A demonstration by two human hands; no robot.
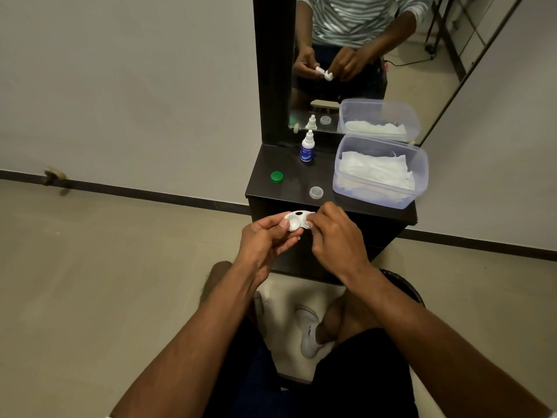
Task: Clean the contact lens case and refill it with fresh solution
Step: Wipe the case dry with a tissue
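A white contact lens case (297,220) is held in front of the dark table's edge, its left well uncovered. My left hand (265,241) grips the case's left end, thumb on top. My right hand (334,236) curls over the case's right end, fingertips at the right well; what it holds there is hidden. A green cap (276,176) and a clear cap (316,192) lie on the dark table (265,188). A small white solution bottle (307,147) with a blue label stands upright near the mirror.
A clear plastic tub (380,171) holding white tissues sits on the table's right side. A mirror (361,55) behind the table reflects my hands and the case. Beige floor spreads to the left. My knees and a white shoe (309,331) are below.
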